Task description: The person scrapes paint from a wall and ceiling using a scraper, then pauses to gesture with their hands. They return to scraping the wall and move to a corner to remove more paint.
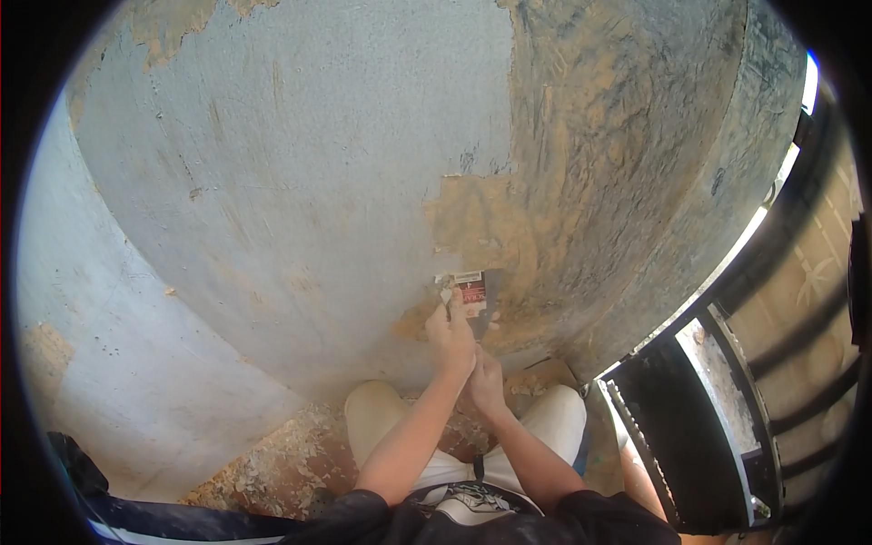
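Note:
A wide scraper (pixel 473 296) with a red and white label on its blade is in front of the wall (pixel 345 163), at a spot where paint gives way to bare tan surface. My left hand (pixel 450 338) is closed on the blade, thumb on its left side, with fingertips showing past its right edge. Just below, my right hand (pixel 486 383) is closed where the scraper's handle comes down, close against my left wrist. The handle itself is hidden by my hands. Grey-blue paint covers the wall's left part; its right part is stripped and streaked brown.
Paint flakes litter the floor (pixel 291 454) around my bent knees. A corner joins another painted wall (pixel 163 363) on the left. At right stand a dark metal frame (pixel 677 427) and a barred, tan patterned panel (pixel 799 300). Dark fabric (pixel 182 522) lies at lower left.

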Action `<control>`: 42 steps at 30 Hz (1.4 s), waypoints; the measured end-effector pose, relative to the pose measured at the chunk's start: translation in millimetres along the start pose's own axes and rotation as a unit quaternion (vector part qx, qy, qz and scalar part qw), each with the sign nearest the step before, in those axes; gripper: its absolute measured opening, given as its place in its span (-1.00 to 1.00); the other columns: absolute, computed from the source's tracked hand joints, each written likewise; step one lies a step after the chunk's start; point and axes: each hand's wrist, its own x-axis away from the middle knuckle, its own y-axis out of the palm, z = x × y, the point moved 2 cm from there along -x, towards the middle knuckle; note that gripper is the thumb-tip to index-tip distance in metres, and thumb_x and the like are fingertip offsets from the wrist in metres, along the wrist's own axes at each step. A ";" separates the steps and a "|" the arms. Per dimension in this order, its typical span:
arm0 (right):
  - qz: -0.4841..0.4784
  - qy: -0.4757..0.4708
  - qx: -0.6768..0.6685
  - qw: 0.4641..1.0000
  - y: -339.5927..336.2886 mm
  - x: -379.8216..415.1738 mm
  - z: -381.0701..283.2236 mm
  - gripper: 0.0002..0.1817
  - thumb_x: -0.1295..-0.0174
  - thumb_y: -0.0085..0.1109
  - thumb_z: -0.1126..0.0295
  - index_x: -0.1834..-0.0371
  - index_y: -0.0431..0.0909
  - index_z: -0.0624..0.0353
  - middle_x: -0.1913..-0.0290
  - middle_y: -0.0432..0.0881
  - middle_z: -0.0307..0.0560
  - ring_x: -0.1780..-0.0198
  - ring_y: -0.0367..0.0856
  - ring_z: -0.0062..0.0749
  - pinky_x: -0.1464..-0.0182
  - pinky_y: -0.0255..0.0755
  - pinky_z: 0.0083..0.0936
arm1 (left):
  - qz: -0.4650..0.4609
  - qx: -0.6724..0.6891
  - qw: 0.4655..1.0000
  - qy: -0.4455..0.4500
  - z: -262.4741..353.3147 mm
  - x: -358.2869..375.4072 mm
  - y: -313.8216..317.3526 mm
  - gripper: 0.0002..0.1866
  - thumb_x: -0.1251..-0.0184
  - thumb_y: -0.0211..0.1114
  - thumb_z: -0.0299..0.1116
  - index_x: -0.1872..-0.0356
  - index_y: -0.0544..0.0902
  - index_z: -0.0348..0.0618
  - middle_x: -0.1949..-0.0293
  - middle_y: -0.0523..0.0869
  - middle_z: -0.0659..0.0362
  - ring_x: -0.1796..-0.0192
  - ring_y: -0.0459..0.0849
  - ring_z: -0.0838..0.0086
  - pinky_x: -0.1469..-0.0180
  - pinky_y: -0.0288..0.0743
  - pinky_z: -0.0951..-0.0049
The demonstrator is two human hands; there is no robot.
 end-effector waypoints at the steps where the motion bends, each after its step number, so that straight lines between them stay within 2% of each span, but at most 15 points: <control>1: 0.000 0.002 0.004 1.000 -1.7 3.1 6.1 -0.49 -0.54 -0.23 0.11 0.35 0.49 0.36 0.55 0.49 -0.13 0.47 0.35 -0.46 0.33 0.33 -0.41 | 0.001 0.003 1.000 -0.004 -4.7 1.6 -0.2 -0.59 -0.53 0.09 -0.15 0.27 0.65 -0.39 0.44 0.72 0.08 0.49 0.69 0.44 0.46 0.55 0.47; 4: 0.018 -0.030 0.030 0.999 5.4 16.7 11.8 -0.50 -0.54 -0.23 0.12 0.33 0.49 0.37 0.52 0.51 -0.05 0.43 0.38 -0.45 0.30 0.36 -0.38 | -0.013 0.023 0.998 -0.062 -8.1 7.7 -8.2 -0.58 -0.53 0.08 -0.15 0.27 0.64 -0.40 0.43 0.72 0.06 0.50 0.69 0.43 0.45 0.55 0.46; 9: -0.014 0.002 0.013 1.000 9.2 -2.7 -11.0 -0.49 -0.54 -0.26 0.11 0.29 0.48 0.40 0.40 0.58 0.06 0.32 0.44 -0.39 0.20 0.37 -0.36 | -0.042 0.022 0.999 0.018 11.4 -8.7 1.3 -0.55 -0.53 0.08 -0.14 0.27 0.62 -0.45 0.43 0.72 0.03 0.51 0.69 0.44 0.46 0.55 0.45; 12: 0.012 -0.011 0.004 1.000 11.2 18.9 -1.3 -0.48 -0.55 -0.26 0.11 0.26 0.48 0.41 0.43 0.55 0.00 0.34 0.42 -0.42 0.22 0.37 -0.39 | -0.032 0.022 0.998 -0.039 -4.8 2.5 -7.9 -0.55 -0.54 0.07 -0.15 0.27 0.63 -0.46 0.43 0.72 0.03 0.50 0.68 0.44 0.42 0.55 0.47; 15: 0.011 -0.026 0.016 0.999 7.0 1.8 -2.0 -0.47 -0.55 -0.28 0.08 0.23 0.49 0.40 0.46 0.51 -0.06 0.38 0.41 -0.45 0.26 0.36 -0.41 | -0.032 -0.024 0.999 -0.010 -5.5 -4.8 -2.2 -0.52 -0.53 0.06 -0.10 0.25 0.65 -0.44 0.43 0.73 0.02 0.43 0.70 0.41 0.32 0.54 0.43; 19: 0.009 0.025 -0.028 0.999 10.4 6.3 -20.1 -0.44 -0.55 -0.29 0.05 0.24 0.49 0.39 0.50 0.49 -0.15 0.43 0.37 -0.53 0.34 0.33 -0.47 | -0.039 -0.123 0.990 0.057 2.4 -19.3 0.7 -0.48 -0.52 0.06 -0.04 0.28 0.68 -0.42 0.42 0.76 0.01 0.36 0.71 0.39 0.24 0.52 0.39; 20: -0.019 0.142 -0.056 0.988 6.9 15.9 -16.4 -0.46 -0.55 -0.28 0.05 0.24 0.48 0.38 0.50 0.48 -0.21 0.45 0.31 -0.62 0.41 0.28 -0.57 | -0.025 -0.106 0.994 0.011 -15.7 -13.3 -8.5 -0.46 -0.51 0.05 -0.03 0.30 0.69 -0.41 0.42 0.76 0.00 0.35 0.71 0.39 0.21 0.50 0.37; 21: -0.018 0.144 -0.052 0.988 3.7 23.4 -5.9 -0.46 -0.55 -0.28 0.05 0.24 0.48 0.38 0.50 0.48 -0.21 0.45 0.31 -0.62 0.41 0.28 -0.57 | -0.008 -0.085 0.996 -0.037 -37.1 -5.4 -16.9 -0.45 -0.50 0.05 -0.01 0.32 0.70 -0.41 0.42 0.77 0.00 0.33 0.71 0.39 0.18 0.49 0.36; 23: 0.022 -0.008 0.034 0.999 5.9 23.1 13.1 -0.50 -0.55 -0.26 0.08 0.20 0.47 0.37 0.48 0.51 -0.21 0.42 0.36 -0.62 0.37 0.31 -0.56 | -0.005 -0.112 0.992 -0.053 -39.4 -5.6 -21.0 -0.47 -0.50 0.07 -0.04 0.30 0.71 -0.41 0.40 0.78 0.00 0.33 0.71 0.40 0.19 0.49 0.36; 25: -0.012 0.003 0.036 0.999 0.7 -10.1 -34.4 -0.51 -0.55 -0.27 0.09 0.18 0.48 0.36 0.44 0.53 -0.17 0.38 0.40 -0.57 0.30 0.35 -0.52 | -0.003 -0.080 0.996 0.048 16.0 -10.0 4.9 -0.48 -0.50 0.08 -0.02 0.20 0.69 -0.40 0.41 0.77 0.01 0.32 0.72 0.41 0.17 0.50 0.36; 26: -0.047 0.027 0.037 0.998 -1.5 -11.5 -48.4 -0.51 -0.55 -0.27 0.10 0.16 0.48 0.36 0.40 0.55 -0.14 0.33 0.44 -0.52 0.22 0.38 -0.47 | 0.001 -0.082 0.996 0.037 22.4 -10.9 6.8 -0.48 -0.50 0.08 -0.02 0.20 0.69 -0.40 0.41 0.77 0.01 0.32 0.72 0.41 0.17 0.50 0.36; 29: -0.012 -0.040 0.009 0.999 3.9 -10.6 -33.7 -0.52 -0.54 -0.26 0.11 0.20 0.50 0.35 0.36 0.56 -0.11 0.26 0.45 -0.46 0.12 0.38 -0.42 | -0.073 0.036 0.996 0.032 25.9 -12.6 12.3 -0.53 -0.48 0.12 -0.06 0.13 0.67 -0.37 0.43 0.75 0.03 0.32 0.71 0.43 0.25 0.52 0.39; 32: 0.016 -0.028 -0.034 0.999 8.2 2.5 -5.6 -0.49 -0.55 -0.26 0.08 0.24 0.50 0.36 0.35 0.55 -0.12 0.26 0.41 -0.49 0.14 0.37 -0.44 | 0.018 -0.004 1.000 -0.022 -23.1 -8.1 -5.0 -0.62 -0.51 0.12 -0.20 0.23 0.63 -0.43 0.44 0.71 0.05 0.50 0.66 0.46 0.48 0.52 0.49; 34: -0.018 0.042 -0.015 0.999 5.3 4.3 -30.3 -0.47 -0.55 -0.27 0.05 0.25 0.51 0.34 0.38 0.55 -0.15 0.27 0.43 -0.50 0.17 0.38 -0.44 | -0.006 0.018 1.000 -0.013 11.1 -9.5 5.7 -0.60 -0.52 0.11 -0.19 0.23 0.62 -0.45 0.44 0.71 0.03 0.52 0.65 0.44 0.49 0.53 0.48; 42: 0.002 0.004 0.008 1.000 6.5 -4.1 -27.4 -0.49 -0.55 -0.27 0.08 0.24 0.50 0.33 0.39 0.54 -0.16 0.27 0.42 -0.55 0.17 0.37 -0.49 | -0.043 0.046 0.998 0.009 25.1 -2.1 10.0 -0.54 -0.54 0.06 -0.14 0.24 0.61 -0.49 0.44 0.72 -0.03 0.49 0.74 0.33 0.50 0.57 0.44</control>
